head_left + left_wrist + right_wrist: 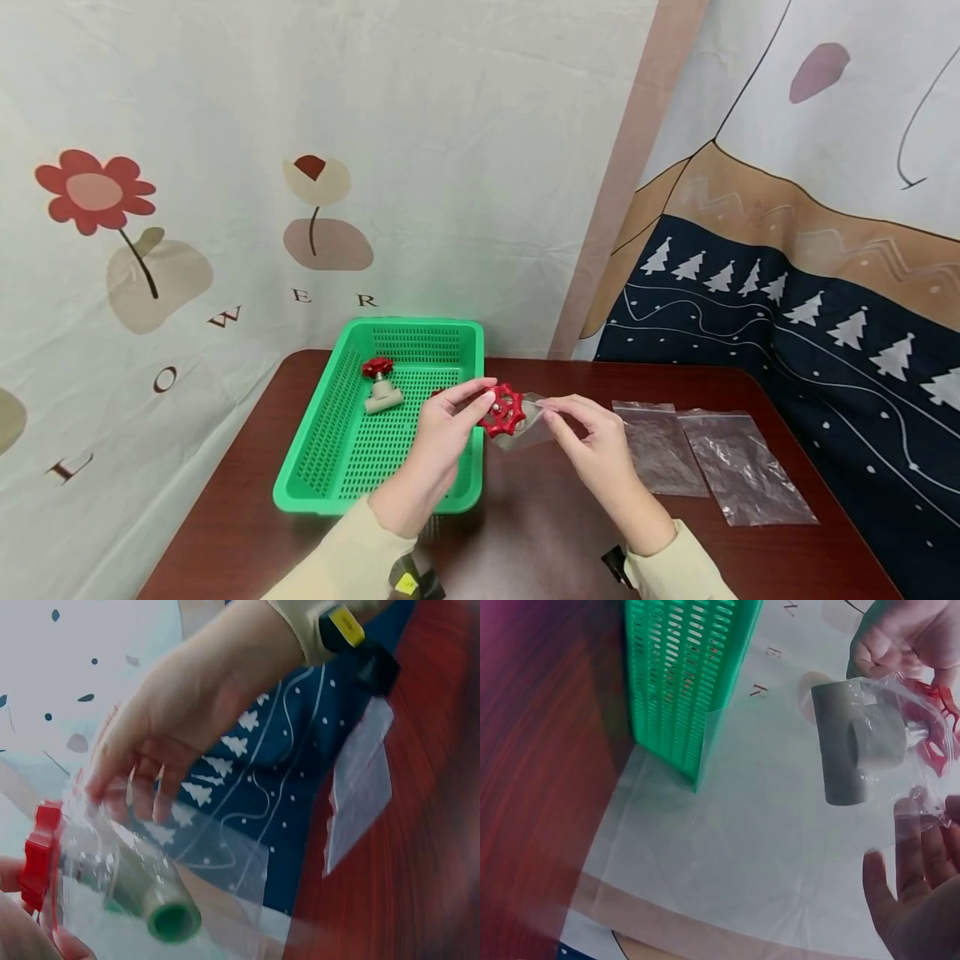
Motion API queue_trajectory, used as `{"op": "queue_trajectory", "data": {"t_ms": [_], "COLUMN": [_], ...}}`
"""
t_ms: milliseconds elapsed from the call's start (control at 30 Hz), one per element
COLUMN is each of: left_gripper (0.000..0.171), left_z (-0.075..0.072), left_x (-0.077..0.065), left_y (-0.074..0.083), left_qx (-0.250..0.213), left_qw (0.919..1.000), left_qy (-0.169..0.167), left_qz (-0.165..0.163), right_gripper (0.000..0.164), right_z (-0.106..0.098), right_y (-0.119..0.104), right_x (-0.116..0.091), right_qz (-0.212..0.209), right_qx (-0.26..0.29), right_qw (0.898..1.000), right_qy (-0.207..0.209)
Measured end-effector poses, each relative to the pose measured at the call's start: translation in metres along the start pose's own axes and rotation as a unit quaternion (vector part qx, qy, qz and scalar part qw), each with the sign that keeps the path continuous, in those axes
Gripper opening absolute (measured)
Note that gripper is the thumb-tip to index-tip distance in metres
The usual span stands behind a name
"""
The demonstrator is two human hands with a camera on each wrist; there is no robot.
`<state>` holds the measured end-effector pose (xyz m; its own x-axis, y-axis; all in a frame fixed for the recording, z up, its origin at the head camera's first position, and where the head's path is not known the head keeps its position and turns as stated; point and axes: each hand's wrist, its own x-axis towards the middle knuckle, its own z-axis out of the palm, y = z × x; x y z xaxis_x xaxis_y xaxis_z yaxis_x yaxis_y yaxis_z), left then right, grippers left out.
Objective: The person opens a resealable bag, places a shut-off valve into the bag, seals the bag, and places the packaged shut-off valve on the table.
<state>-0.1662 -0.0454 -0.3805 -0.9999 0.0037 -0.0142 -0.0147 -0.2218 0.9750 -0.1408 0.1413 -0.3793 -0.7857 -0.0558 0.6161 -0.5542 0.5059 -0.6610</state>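
Note:
My left hand (pixel 438 433) pinches the red handwheel (pixel 504 410) of a valve between thumb and fingers, in front of the basket's right side. The pale valve body (pixel 840 746) hangs inside a clear plastic bag (pixel 232 855); its open pipe end shows green inside in the left wrist view. The handwheel is at the bag's mouth. My right hand (pixel 600 442) pinches the bag's edge between thumb and fingertips, to the right of the valve.
A green basket (pixel 303 467) stands on the dark red table (pixel 555 533), at left. Inside it lies another valve (pixel 382 392) with a red handwheel; a further bit of red (pixel 437 392) shows behind my left hand. Two clear zip bags (pixel 656 450) lie flat at right.

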Motion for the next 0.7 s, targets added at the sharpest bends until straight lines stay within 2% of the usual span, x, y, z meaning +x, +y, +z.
{"op": "queue_trajectory", "data": {"t_ms": [167, 333, 467, 633, 700], "left_gripper": [0.028, 0.027, 0.026, 0.022, 0.021], "left_z": [0.001, 0.002, 0.004, 0.005, 0.004], "left_x": [0.0, 0.0, -0.001, -0.001, -0.001], "left_y": [0.003, 0.002, 0.0, -0.002, -0.002], "left_qx": [0.004, 0.009, 0.02, 0.074, 0.111], "left_qw": [0.9999, 0.9999, 0.9996, 0.9962, 0.9921], "left_qy": [0.008, 0.011, 0.017, 0.012, 0.011], "left_qz": [-0.015, -0.005, 0.012, 0.044, 0.058], "right_gripper": [0.019, 0.021, 0.023, 0.021, 0.019], "right_z": [-0.002, 0.006, 0.013, 0.017, 0.019], "right_y": [-0.012, 0.007, 0.019, 0.01, 0.01], "right_x": [0.001, -0.004, -0.007, -0.009, -0.011], "right_qz": [-0.019, -0.007, -0.026, -0.032, -0.024], "right_qx": [0.014, 0.026, 0.03, 0.029, 0.027], "right_qw": [1.0, 1.0, 0.999, 0.999, 0.999], "right_qy": [-0.014, -0.01, -0.014, -0.003, 0.008]}}
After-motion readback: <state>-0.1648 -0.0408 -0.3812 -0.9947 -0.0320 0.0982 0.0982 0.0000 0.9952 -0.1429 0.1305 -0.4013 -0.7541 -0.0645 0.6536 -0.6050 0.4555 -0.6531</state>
